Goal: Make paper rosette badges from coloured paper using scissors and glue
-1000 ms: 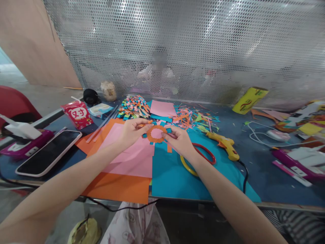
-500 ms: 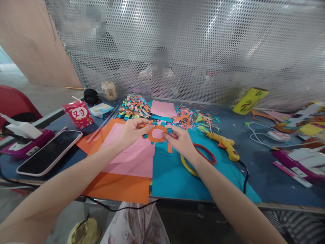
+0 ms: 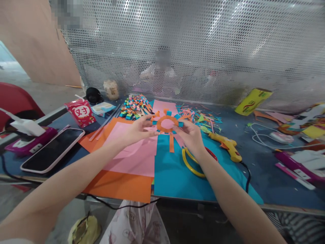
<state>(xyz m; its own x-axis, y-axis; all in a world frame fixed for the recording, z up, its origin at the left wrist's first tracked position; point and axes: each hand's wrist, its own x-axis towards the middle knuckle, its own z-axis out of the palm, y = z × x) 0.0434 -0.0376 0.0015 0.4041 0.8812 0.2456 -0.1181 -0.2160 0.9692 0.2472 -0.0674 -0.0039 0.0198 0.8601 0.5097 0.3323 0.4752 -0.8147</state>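
An orange paper ring [image 3: 162, 128] with blue and orange paper tabs around its rim is held above the sheets. My right hand [image 3: 191, 134] pinches its right side between thumb and fingers. At its left side is my left hand [image 3: 140, 131], thumb and fingers apart; whether a fingertip touches a tab I cannot tell. Below the ring, an orange paper strip [image 3: 172, 144] lies near the blue sheet [image 3: 175, 176]. Scissors with yellow and red handles [image 3: 191, 166] lie on that sheet, partly hidden by my right forearm. Pink paper [image 3: 122, 162] is under my left arm.
Folded paper pieces [image 3: 135, 106] and shredded scraps [image 3: 198, 113] are heaped at the back. A yellow glue gun [image 3: 228, 145] with a black cord lies right. On the left are a phone [image 3: 53, 150], a purple power strip [image 3: 33, 144] and a red drink carton [image 3: 80, 112].
The ring has been raised and tipped to show more of its tabs. My left hand's fingers have spread from their pinch on it. My right hand still grips it.
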